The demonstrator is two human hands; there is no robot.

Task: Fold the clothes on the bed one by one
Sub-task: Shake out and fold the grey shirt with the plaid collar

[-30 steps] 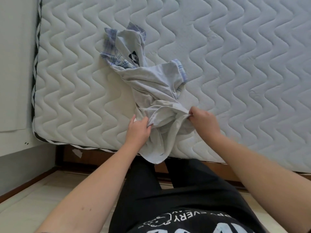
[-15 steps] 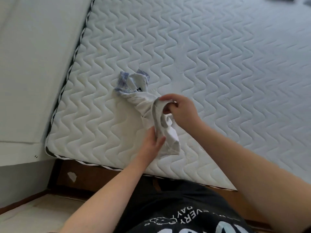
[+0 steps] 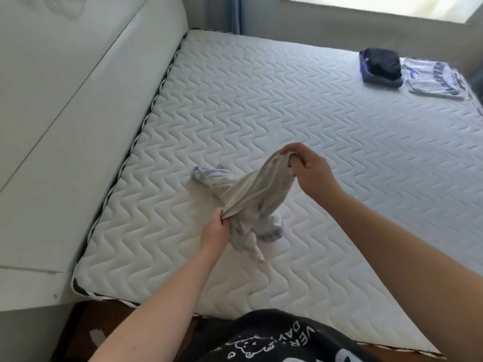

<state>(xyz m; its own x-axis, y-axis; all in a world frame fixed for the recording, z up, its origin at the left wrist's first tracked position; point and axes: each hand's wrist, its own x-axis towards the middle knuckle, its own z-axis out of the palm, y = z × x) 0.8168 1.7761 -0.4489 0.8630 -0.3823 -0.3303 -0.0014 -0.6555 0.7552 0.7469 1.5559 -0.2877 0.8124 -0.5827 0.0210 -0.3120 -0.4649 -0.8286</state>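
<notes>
A crumpled pale grey shirt (image 3: 257, 194) with blue checked trim hangs between my two hands above the white quilted mattress (image 3: 300, 121). My left hand (image 3: 215, 232) grips a bunched edge of it low, near the bed's front. Raised and further right, my right hand (image 3: 307, 169) pinches the other end of the same edge. The stretch between them is taut. Its lower part and one trimmed sleeve trail on the mattress.
A folded dark blue garment (image 3: 380, 67) and a folded white printed shirt (image 3: 432, 78) lie at the far right corner of the bed. A padded headboard (image 3: 78, 100) runs along the left. The wooden bed frame (image 3: 86, 333) shows below the mattress.
My right hand has lifted its end of the shirt up and to the right, stretching the edge away from my left hand. The view has tilted up, so the far bed corner now shows.
</notes>
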